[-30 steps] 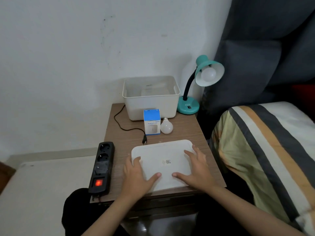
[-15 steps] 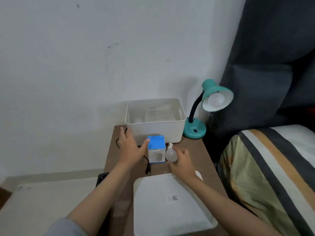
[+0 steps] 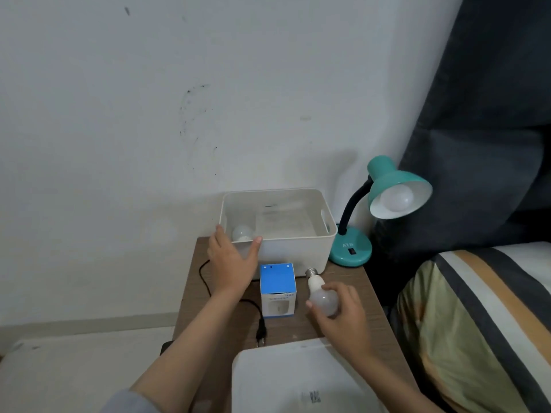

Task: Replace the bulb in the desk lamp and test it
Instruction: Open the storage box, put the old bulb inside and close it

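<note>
A teal desk lamp (image 3: 384,186) stands at the back right of the wooden bedside table (image 3: 298,326), with a white bulb (image 3: 398,198) in its shade. My right hand (image 3: 343,311) grips a loose white bulb (image 3: 320,296), its screw base pointing away toward the bin. My left hand (image 3: 231,260) is spread open at the front left corner of the white plastic bin (image 3: 293,251). Another bulb (image 3: 243,233) lies inside the bin. A blue and white bulb box (image 3: 278,289) stands between my hands.
The lamp's black cord and its unplugged plug (image 3: 261,333) lie on the table left of the box. A white lid (image 3: 298,380) lies flat at the near edge. A striped bed (image 3: 477,323) is on the right, a dark curtain (image 3: 492,114) behind the lamp.
Both hands left the white lid and moved forward. The right hand took hold of the loose bulb beside the box; the left hand went on from beside the box to the bin's front corner.
</note>
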Tool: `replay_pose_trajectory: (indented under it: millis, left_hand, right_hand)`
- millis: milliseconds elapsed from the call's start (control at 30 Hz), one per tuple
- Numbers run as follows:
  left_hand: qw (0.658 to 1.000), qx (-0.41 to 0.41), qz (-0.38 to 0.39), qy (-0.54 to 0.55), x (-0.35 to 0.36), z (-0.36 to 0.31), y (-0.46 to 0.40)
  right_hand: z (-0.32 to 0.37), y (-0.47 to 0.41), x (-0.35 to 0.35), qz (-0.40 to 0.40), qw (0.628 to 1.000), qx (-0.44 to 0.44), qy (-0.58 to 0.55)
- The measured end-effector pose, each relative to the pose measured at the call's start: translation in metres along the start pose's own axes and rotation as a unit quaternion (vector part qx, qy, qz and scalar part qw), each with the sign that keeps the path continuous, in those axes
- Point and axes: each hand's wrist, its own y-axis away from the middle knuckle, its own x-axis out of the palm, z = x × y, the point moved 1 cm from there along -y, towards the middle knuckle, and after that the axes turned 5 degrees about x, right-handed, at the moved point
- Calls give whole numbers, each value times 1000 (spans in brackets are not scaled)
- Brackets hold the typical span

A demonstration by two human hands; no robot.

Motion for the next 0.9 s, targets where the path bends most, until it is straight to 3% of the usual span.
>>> replay_pose_trajectory:
  millis: [133, 300, 600, 900]
  left_hand:
    - [1000, -11, 2, 14, 0, 0, -6]
    - [1000, -6, 24, 7, -4, 8, -18]
    - [999, -14, 44, 3, -5, 11, -28]
    - [1000, -1, 21, -5, -1, 13, -27]
  right_hand:
    - [27, -14, -23, -46, 993, -99, -53]
    - [67, -72, -30, -55, 983, -160, -72]
    - [86, -193, 27, 83, 994, -39, 62]
    - [87, -223, 50, 96, 984, -24, 145]
